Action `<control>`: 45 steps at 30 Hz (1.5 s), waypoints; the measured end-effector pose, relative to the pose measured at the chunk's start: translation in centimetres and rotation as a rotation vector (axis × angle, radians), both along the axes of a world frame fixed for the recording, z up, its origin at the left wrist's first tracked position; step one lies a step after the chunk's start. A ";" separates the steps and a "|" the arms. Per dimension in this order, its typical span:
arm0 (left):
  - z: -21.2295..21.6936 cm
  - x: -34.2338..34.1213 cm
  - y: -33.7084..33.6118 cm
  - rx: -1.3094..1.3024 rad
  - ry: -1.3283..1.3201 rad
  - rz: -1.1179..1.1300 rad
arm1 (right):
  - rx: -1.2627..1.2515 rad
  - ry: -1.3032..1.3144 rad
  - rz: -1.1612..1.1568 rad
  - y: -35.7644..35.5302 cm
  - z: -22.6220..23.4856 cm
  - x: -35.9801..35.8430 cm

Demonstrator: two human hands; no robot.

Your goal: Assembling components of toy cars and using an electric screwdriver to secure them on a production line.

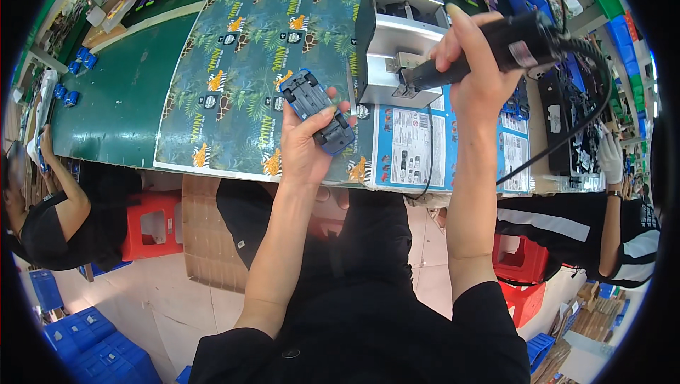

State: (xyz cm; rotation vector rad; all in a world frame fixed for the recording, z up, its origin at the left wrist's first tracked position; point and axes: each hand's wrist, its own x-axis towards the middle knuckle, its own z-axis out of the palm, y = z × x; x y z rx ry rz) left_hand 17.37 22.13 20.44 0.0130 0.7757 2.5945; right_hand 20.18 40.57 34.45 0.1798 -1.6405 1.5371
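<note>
My left hand [304, 147] is closed round a blue toy car [303, 94], thumb across it, with its dark grey underside facing up. It is held over a jungle-patterned printed sheet [237, 101]. In my right hand [478, 69] is a black corded electric screwdriver [523, 43], tilted down to the left. Its nose meets the front of a silver box-shaped screw feeder [386, 76] at the middle of the bench. The tip itself is too small to make out. The car and the screwdriver are apart.
The screwdriver's cable [602, 101] loops down on the right. Blue printed sheets [418, 150] lie beneath the feeder. Small blue toy parts [71, 96] sit at the far left of the green bench [120, 101]. A black tray [559, 129] stands right. Co-workers sit on both sides, near red stools [152, 225].
</note>
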 end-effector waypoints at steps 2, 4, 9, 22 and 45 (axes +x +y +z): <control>-0.3 0.4 0.2 -0.014 0.012 0.022 | 0.021 -0.051 -0.020 -0.4 0.2 -0.6; -0.5 0.1 0.3 -0.024 0.035 0.049 | 0.066 -0.118 -0.016 -0.6 0.5 -1.0; -0.5 -0.1 0.6 -0.073 0.075 0.004 | -0.253 -0.149 0.252 -0.6 0.6 2.4; -0.5 -0.3 0.5 -0.078 0.076 0.006 | -0.192 -0.061 0.452 -5.8 -2.6 4.4; -0.3 -2.2 -0.5 0.085 -0.084 -0.300 | -0.133 -0.091 0.506 -6.2 -3.9 1.6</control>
